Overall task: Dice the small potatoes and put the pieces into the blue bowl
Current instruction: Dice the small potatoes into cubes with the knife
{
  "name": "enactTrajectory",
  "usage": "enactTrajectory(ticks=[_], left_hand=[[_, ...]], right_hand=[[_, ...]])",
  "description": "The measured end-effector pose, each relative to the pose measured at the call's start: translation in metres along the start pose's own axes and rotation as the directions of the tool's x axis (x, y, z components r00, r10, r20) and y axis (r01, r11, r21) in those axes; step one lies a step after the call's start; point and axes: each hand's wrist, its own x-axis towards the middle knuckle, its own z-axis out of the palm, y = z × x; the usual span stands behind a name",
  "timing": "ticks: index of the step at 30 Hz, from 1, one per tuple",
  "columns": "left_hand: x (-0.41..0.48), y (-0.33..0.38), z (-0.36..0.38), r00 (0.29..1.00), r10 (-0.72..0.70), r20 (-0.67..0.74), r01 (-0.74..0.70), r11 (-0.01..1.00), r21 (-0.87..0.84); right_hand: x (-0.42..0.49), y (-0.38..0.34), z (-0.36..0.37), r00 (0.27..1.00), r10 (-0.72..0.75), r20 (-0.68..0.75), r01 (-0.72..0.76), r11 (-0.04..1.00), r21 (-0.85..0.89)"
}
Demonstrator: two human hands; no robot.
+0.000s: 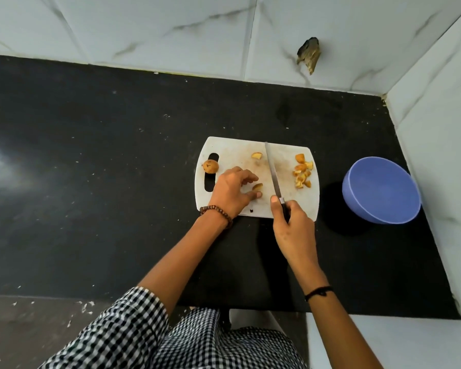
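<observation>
Yellow potato piece (257, 186) pinched by left hand (230, 193); right hand (293, 225) grips knife (273, 174) just beside.

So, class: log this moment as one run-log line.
left hand: pinches potato wedge | right hand: grips knife | diced pile: on board | blue bowl: empty

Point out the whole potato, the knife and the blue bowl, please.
whole potato (211, 166): head view, middle of its brown skin.
knife (273, 173): head view, middle of the blade.
blue bowl (381, 187): head view, bare inner wall.
</observation>
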Motion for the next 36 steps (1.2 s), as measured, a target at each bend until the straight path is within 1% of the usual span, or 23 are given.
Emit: enactTrajectory(ticks=[2, 5, 10, 14, 17, 22, 26, 29, 33, 36], left_hand=[[0.001, -0.002, 0.002, 1.0, 0.019, -0.002, -0.019, 0.999, 0.039], [-0.001, -0.003, 0.005, 0.998, 0.032, -0.046, -0.028, 0.996, 0.083], [-0.006, -0.004, 0.01, 0.993, -0.02, -0.113, 0.038, 0.987, 0.158], [-0.007, -0.003, 0.01, 0.993, -0.024, -0.117, 0.043, 0.985, 0.165], [-0.008, -0.003, 0.011, 0.992, -0.004, -0.127, 0.024, 0.988, 0.155], [-0.006, -0.008, 0.011, 0.994, 0.021, -0.106, -0.005, 0.989, 0.147], [-0.007, -0.009, 0.011, 0.995, 0.01, -0.104, 0.004, 0.991, 0.133], [-0.007, -0.01, 0.011, 0.994, -0.005, -0.113, 0.018, 0.993, 0.119], [-0.011, -0.005, 0.01, 0.99, 0.038, -0.134, -0.019, 0.99, 0.139], [-0.011, -0.006, 0.01, 0.988, 0.029, -0.154, -0.01, 0.992, 0.125]], right_hand=[[-0.005, 0.003, 0.004, 1.0, -0.007, 0.003, 0.007, 1.0, -0.009], [-0.009, 0.007, 0.008, 0.999, -0.048, 0.008, 0.049, 0.996, -0.079], [-0.014, 0.005, 0.011, 0.993, -0.108, 0.042, 0.114, 0.968, -0.226], [-0.018, 0.001, 0.013, 0.992, -0.101, 0.08, 0.122, 0.938, -0.323], [-0.019, -0.001, 0.015, 0.991, -0.103, 0.081, 0.127, 0.912, -0.39], [-0.014, -0.007, 0.02, 0.989, -0.056, 0.136, 0.111, 0.892, -0.439], [-0.005, -0.018, 0.02, 0.981, -0.015, 0.192, 0.108, 0.868, -0.484], [-0.002, -0.023, 0.019, 0.978, 0.008, 0.211, 0.103, 0.853, -0.512], [-0.007, -0.022, 0.014, 0.971, 0.049, 0.234, 0.081, 0.854, -0.514], [-0.018, -0.016, 0.009, 0.968, 0.071, 0.24, 0.071, 0.842, -0.535]])
